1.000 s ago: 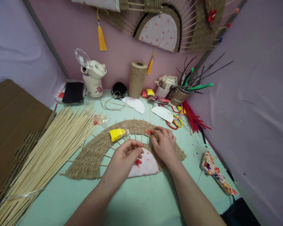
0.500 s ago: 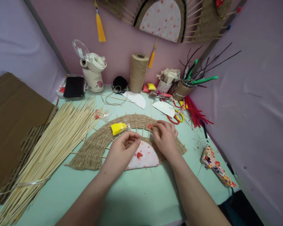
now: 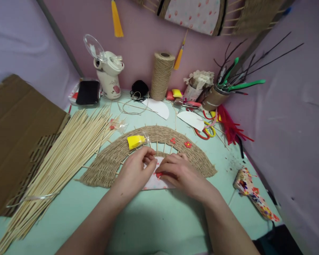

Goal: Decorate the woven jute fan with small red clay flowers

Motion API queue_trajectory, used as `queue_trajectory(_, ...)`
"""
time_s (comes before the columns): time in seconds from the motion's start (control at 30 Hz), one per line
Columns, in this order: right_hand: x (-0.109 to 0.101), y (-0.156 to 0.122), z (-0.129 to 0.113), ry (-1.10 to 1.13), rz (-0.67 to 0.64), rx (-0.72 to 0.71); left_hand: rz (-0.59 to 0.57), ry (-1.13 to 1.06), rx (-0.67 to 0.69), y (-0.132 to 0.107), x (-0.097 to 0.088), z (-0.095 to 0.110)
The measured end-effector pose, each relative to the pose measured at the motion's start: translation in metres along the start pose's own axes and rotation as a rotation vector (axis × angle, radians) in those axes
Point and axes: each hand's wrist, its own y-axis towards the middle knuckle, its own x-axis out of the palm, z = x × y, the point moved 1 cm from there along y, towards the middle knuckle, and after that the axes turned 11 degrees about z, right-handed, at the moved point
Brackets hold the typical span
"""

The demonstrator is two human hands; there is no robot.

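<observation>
A fan-shaped woven twine piece (image 3: 99,170) on thin sticks lies on the table, with a spotted fabric half-circle (image 3: 151,183) at its inner middle. My right hand (image 3: 184,173) reaches over the fabric, thumb and fingertips closed at a small red clay piece (image 3: 158,175). My left hand (image 3: 136,168) is curled beside it, thumb and fingers pinched together; whatever is between them is hidden. On the woven band sit a red flower (image 3: 188,144) with a yellow centre and a cluster of red petals (image 3: 172,140). A yellow clay packet (image 3: 135,142) rests on the band's left part.
Thin wooden sticks (image 3: 61,166) and cardboard (image 3: 21,134) lie at left. Behind stand a white thermos-like pot (image 3: 108,79), a twine spool (image 3: 162,76) and a can of tools (image 3: 215,99). Scissors (image 3: 208,131) and a patterned glue gun (image 3: 255,194) are at right.
My right hand has moved from the woven band down and left to the red piece on the fabric, uncovering the red flower. My left hand stays nearly in place; the view has shifted slightly.
</observation>
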Motion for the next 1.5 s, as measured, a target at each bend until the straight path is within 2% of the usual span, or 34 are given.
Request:
queue_trajectory(0.13,0.002,0.001,0.003,0.018,0.099,0.006,-0.051,-0.063,-0.058,-0.001,0.0,0.003)
queue_trajectory(0.3,-0.003,0.001,0.002,0.067,0.335,-0.007,-0.215,-0.35,-0.174,-0.002,0.0,0.008)
queue_trajectory(0.5,-0.003,0.0,-0.002,0.082,0.388,-0.061,-0.146,-0.432,-0.214,-0.002,0.004,0.004)
queue_trajectory(0.7,-0.001,0.001,-0.007,-0.106,0.451,-0.096,-0.099,-0.348,-0.193,-0.003,0.009,-0.002)
queue_trajectory(0.97,0.005,0.002,-0.01,-0.247,0.557,-0.078,-0.082,-0.344,-0.177,-0.007,0.013,0.003)
queue_trajectory(1.13,0.008,0.001,-0.006,-0.17,0.636,0.029,-0.089,-0.313,-0.165,-0.008,0.013,0.005)
queue_trajectory(1.27,0.004,0.001,-0.002,0.054,0.707,0.185,-0.075,-0.228,-0.121,-0.007,0.012,0.0)
queue_trajectory(1.37,0.001,0.0,0.001,0.308,0.657,0.35,-0.082,-0.06,0.015,-0.007,0.009,-0.001)
queue_trajectory(1.5,0.002,0.0,0.003,0.562,0.544,0.507,-0.168,0.183,0.194,-0.009,0.006,0.003)
